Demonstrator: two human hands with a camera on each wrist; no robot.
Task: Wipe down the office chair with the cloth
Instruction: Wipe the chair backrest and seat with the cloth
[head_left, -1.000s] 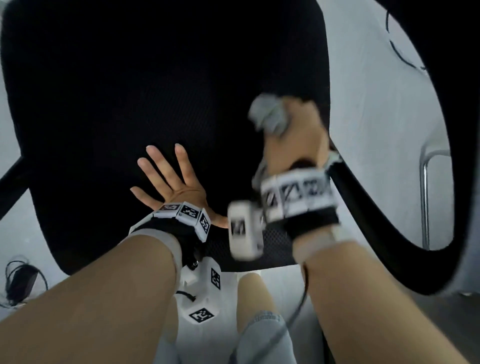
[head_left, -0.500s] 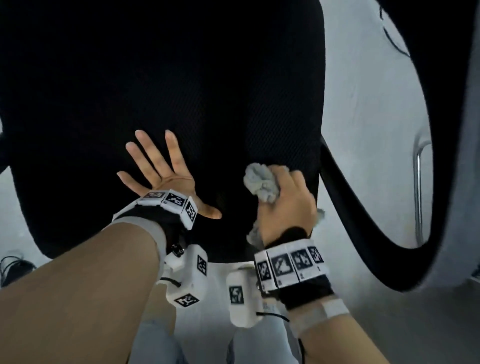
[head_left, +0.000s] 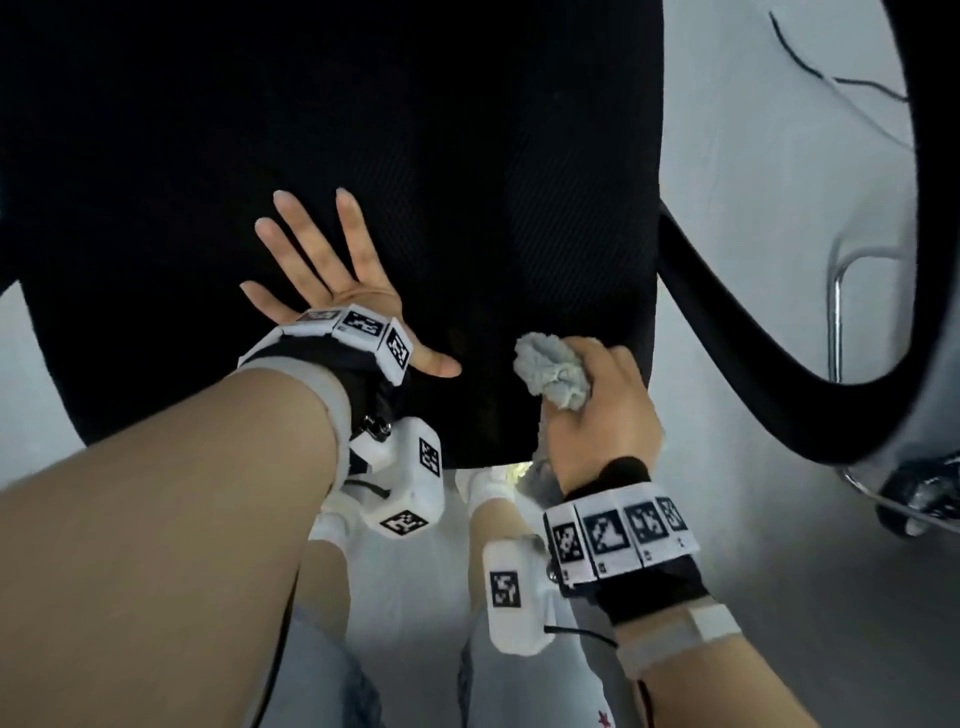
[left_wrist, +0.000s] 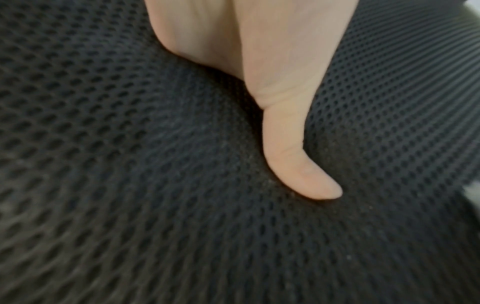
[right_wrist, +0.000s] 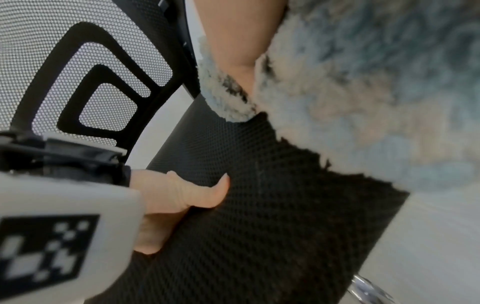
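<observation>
The office chair's black mesh seat (head_left: 332, 114) fills the upper head view. My left hand (head_left: 332, 280) lies flat on the seat near its front edge, fingers spread and straight; in the left wrist view its thumb (left_wrist: 298, 156) presses into the mesh (left_wrist: 130, 185). My right hand (head_left: 602, 410) grips a bunched grey-blue cloth (head_left: 550, 371) against the seat's front right corner. The right wrist view shows the cloth (right_wrist: 363, 92) on the mesh seat (right_wrist: 259, 226), with my left hand (right_wrist: 179, 195) beyond it.
The chair's curved black armrest (head_left: 779, 395) arcs to the right of the seat. A chrome tube frame (head_left: 836, 291) and a castor (head_left: 919, 499) stand on the pale floor at right. The mesh backrest (right_wrist: 64, 67) shows in the right wrist view. My legs are below.
My right hand has drawn the cloth from mid-seat toward me, down to the seat's front right corner. The left hand has stayed flat on the seat.
</observation>
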